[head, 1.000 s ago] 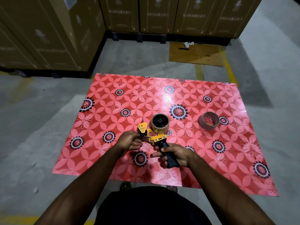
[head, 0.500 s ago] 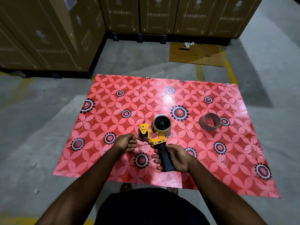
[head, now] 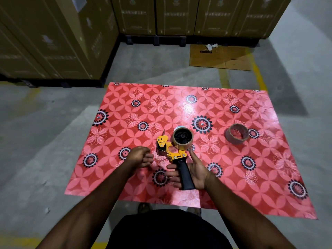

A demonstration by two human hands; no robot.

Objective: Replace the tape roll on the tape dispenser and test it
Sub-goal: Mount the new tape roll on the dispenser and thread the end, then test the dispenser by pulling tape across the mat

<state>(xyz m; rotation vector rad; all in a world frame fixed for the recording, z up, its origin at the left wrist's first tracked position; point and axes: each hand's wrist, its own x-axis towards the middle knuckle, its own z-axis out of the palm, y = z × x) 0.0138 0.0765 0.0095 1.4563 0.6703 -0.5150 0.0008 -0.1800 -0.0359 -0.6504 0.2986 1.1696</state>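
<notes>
**Dispenser cradled over the red mat**

A grey concrete floor (head: pixel 45 150) is seen, with stacked cardboard boxes (head: pixel 53 36) along the far side and a flat cardboard sheet (head: pixel 221 57) near a yellow line. A red floral mat (head: pixel 179 108) is spread on the floor. An empty-looking brown tape core (head: pixel 237 134) is lying on the mat, well apart to the right. The yellow tape dispenser (head: pixel 173 151), fitted with a tape roll (head: pixel 182 138), is held above the mat's near half. Its black handle is laid in the right hand (head: pixel 194 170), whose palm is turned up, fingers loosely spread, thumb raised. The left hand (head: pixel 141 157) is curled just beside the dispenser's front, fingers loosely bent, nothing visibly gripped.
</notes>
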